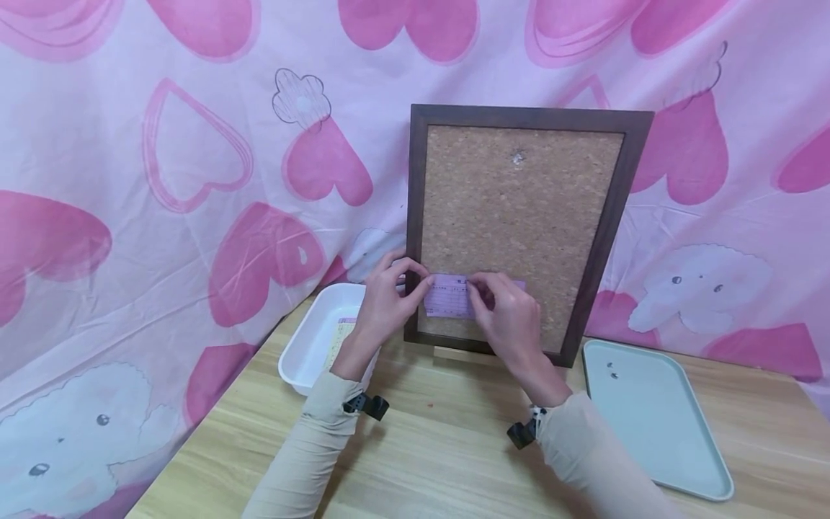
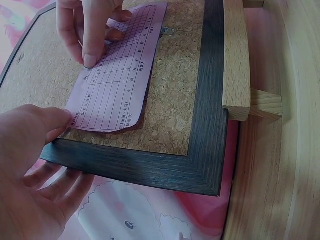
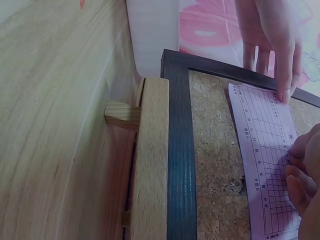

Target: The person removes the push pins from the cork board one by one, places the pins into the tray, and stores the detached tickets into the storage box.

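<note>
A pink printed receipt slip (image 2: 117, 82) with a ruled grid lies flat against the lower part of a dark-framed cork board (image 1: 519, 209). My left hand (image 1: 387, 299) pinches the slip's upper left corner between thumb and index finger. Its other fingers (image 2: 70, 187) spread beyond the board's left edge. At the middle of the slip's top edge, my right hand (image 1: 509, 313) has its fingers curled, holding a small pin-like piece (image 2: 89, 68) against the paper. The fingertips mostly hide that piece. The slip's right end shows past the right hand in the head view.
The board leans on a wooden stand (image 3: 150, 165). Left of it, a white tub (image 1: 308, 339) holds a yellowish paper (image 1: 338, 342). A pale green tray (image 1: 655, 418) with small shiny pieces (image 1: 612, 370) lies at the right. Behind hangs a pink heart-patterned cloth (image 1: 194, 252).
</note>
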Demonstrator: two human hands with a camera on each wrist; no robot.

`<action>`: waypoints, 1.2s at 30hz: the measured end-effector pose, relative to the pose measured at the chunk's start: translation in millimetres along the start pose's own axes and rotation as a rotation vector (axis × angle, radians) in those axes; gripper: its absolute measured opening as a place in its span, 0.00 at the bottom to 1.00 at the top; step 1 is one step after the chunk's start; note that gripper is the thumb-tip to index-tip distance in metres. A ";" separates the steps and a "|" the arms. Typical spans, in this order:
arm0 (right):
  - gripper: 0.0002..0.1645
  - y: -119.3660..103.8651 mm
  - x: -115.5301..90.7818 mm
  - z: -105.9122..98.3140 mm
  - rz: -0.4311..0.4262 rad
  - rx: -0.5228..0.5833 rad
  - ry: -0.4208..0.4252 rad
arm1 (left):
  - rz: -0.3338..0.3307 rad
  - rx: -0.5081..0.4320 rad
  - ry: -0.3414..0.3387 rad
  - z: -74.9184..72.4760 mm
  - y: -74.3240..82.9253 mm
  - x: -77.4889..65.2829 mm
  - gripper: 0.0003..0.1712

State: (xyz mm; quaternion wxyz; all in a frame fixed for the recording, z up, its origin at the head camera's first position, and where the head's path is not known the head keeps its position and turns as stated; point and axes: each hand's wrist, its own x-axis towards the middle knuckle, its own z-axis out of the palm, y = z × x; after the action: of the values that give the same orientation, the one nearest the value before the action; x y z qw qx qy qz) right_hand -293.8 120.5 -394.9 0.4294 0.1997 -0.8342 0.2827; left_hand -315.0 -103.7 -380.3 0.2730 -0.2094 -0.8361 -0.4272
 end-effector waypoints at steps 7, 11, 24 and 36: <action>0.05 -0.2 -0.1 -0.2 0.017 0.002 -0.026 | -0.013 0.006 -0.003 -0.5 1.0 -0.2 0.07; 0.06 -2.6 1.3 -1.3 0.043 0.007 -0.051 | -0.009 0.014 -0.002 -0.4 1.3 -0.5 0.07; 0.07 -2.3 3.3 -2.5 0.036 -0.016 -0.113 | 0.006 0.008 0.005 -0.4 0.4 -0.9 0.07; 0.05 1.7 1.7 -8.9 0.040 0.026 -0.115 | -0.009 -0.021 0.008 0.4 0.8 -1.0 0.06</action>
State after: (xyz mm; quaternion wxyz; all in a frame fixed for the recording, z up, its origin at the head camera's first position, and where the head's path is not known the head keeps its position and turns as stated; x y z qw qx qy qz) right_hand -290.3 127.4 -389.9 0.3722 0.2044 -0.8577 0.2901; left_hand -313.9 -103.1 -380.7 0.2720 -0.2066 -0.8316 -0.4379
